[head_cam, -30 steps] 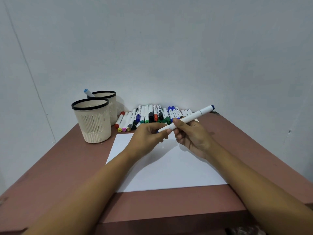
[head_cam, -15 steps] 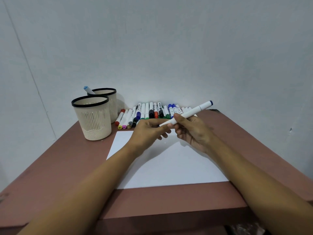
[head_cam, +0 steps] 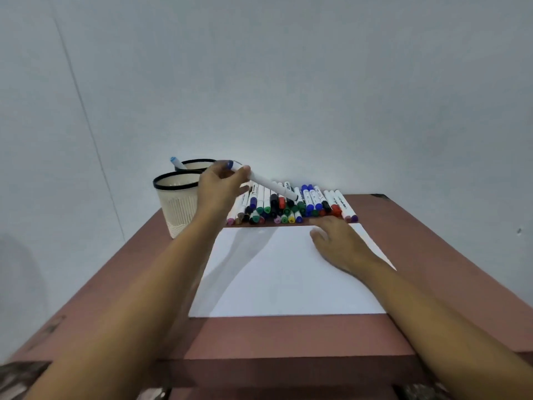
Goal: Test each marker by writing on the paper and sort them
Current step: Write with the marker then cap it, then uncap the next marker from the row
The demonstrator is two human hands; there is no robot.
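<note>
Presently left hand (head_cam: 220, 189) grips marker (head_cam: 272, 186) near its blue end, frame centre-left. Light, rigid, probably slick: hold mid-barrel. Right hand (head_cam: 337, 241) rests flat on paper (head_cam: 274, 284).

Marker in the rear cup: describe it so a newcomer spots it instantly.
Two cream, black-rimmed cups stand at the brown table's far left. From the rear cup one marker sticks up, leaning left, light blue cap on top. The other markers lie in a row; the left hand holds a dark blue marker.

rear cup (head_cam: 197, 165) half hidden, marker print (head_cam: 316, 193) illegible
</note>
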